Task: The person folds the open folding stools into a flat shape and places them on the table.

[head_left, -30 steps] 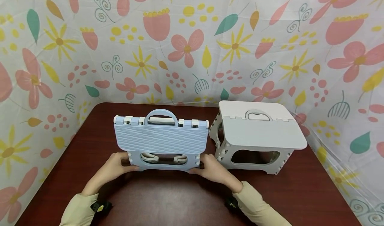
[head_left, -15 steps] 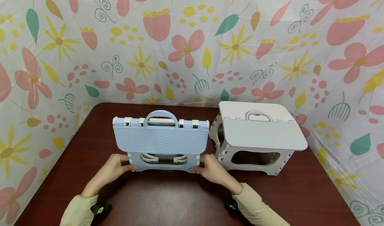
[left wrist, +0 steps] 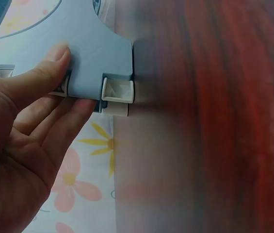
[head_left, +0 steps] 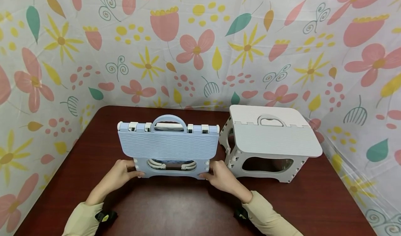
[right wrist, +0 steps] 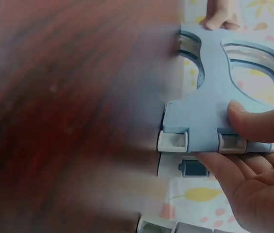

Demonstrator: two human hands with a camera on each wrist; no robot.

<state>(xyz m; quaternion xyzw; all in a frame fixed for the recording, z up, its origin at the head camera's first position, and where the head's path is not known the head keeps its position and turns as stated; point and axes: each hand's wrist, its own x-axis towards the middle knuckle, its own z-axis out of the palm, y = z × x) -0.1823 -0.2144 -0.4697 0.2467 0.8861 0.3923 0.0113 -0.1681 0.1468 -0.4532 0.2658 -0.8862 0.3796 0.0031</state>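
Note:
A blue folding step stool (head_left: pixel 167 143) stands upright on the dark wooden table, partly folded. Its top flaps hang down over the legs and its arched handle points up. My left hand (head_left: pixel 117 177) pinches the left side of the front leg panel near its foot, thumb on the front face and fingers behind. My right hand (head_left: pixel 220 176) pinches the matching right side the same way. In the left wrist view the left thumb (left wrist: pixel 54 60) presses the blue panel by a white hinge piece. The right wrist view shows the right thumb (right wrist: pixel 243 116) on the panel.
A grey-white folding step stool (head_left: pixel 272 138) stands unfolded to the right, close beside my right hand. The reddish-brown table (head_left: pixel 175 208) extends in front of the blue stool. A flower-patterned curtain (head_left: pixel 194 48) hangs behind the table and along both sides.
Both hands keep their hold on the blue stool, which stays in place. The view shifts only very slightly.

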